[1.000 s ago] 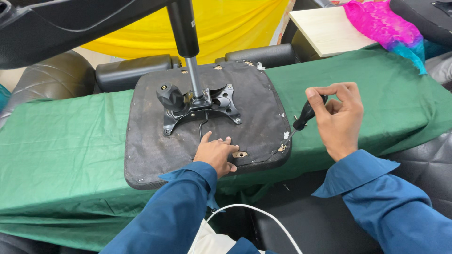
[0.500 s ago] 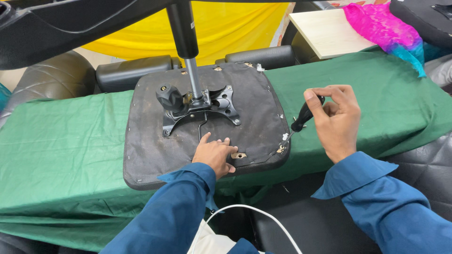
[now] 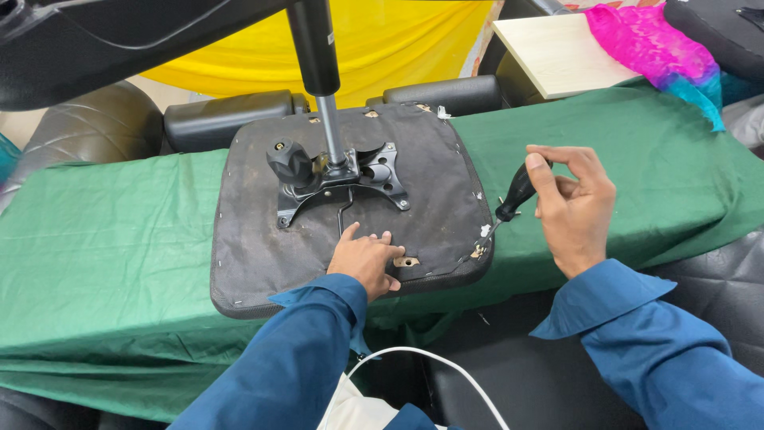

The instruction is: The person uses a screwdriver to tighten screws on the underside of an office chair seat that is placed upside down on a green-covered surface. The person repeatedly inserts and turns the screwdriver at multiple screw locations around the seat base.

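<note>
Black screwdriver (image 3: 513,195) gripped by right hand (image 3: 574,209); left hand (image 3: 364,259) flat, open on seat underside (image 3: 255,239).

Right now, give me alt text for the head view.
A person's right hand holds a black-handled screwdriver with its tip at the corner of an upturned black chair seat, while the left hand presses flat on the seat. The seat lies on a green cloth, its metal bracket and post up.

An upturned black seat (image 3: 263,239) is laid flat on green cloth. A black-handled screwdriver (image 3: 509,203) is tilted, its tip set at the seat's frayed near-right corner.
</note>
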